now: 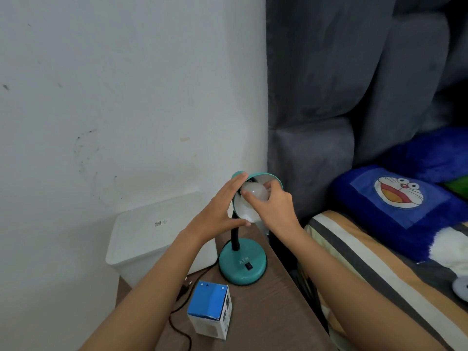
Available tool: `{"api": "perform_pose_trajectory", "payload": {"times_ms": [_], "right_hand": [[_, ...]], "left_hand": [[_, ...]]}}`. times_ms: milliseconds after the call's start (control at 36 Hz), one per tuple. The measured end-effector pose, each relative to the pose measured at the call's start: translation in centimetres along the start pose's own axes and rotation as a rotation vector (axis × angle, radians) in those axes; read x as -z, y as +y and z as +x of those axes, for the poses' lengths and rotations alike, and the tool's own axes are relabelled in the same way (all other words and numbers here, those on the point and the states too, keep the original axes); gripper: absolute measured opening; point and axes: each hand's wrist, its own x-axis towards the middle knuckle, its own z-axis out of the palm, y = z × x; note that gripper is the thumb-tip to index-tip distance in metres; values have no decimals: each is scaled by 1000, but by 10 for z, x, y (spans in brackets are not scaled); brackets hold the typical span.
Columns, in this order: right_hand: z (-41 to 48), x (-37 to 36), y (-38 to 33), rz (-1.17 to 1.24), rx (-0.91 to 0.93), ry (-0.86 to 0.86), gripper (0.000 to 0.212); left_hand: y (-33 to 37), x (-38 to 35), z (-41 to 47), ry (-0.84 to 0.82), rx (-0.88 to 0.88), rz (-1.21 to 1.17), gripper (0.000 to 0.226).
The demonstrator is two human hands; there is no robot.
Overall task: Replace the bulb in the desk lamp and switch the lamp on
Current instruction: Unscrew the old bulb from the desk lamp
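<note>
Here the left hand (215,209) cupped the teal lamp shade (272,179), open-palmed, likely steadying it. The right hand (272,202) had its grip closed around the bulb (254,192) inside the shade, probably to twist it. The lamp base (243,262) sat on the worktop (273,312); a blue box (210,309) and loose cord (181,323) lay near, nothing blocking.

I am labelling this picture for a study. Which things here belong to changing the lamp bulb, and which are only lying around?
Belong to the job:
- teal metal desk lamp
- round white bulb, gripped by the right hand
- left hand, steadying the lamp shade
- blue and white cardboard bulb box
- black power cord with plug, lying unplugged

Only lying around:
- white plastic bin
- blue cartoon pillow
</note>
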Motion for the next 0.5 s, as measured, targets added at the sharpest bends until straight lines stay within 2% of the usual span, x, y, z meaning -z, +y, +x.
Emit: {"api": "perform_pose_trajectory", "payload": {"times_ms": [111, 167, 389, 500], "right_hand": [[-2, -8, 0, -104, 127, -11, 68], [-2, -9, -1, -165, 179, -12, 68], [-1, -4, -3, -245, 140, 34, 60], [1, -6, -1, -247, 189, -4, 59]], "left_hand": [[0, 1, 0, 8, 25, -12, 103], [0, 2, 0, 10, 23, -9, 103], [-3, 0, 2, -3, 17, 3, 105], [-4, 1, 2, 1, 9, -5, 104]]}}
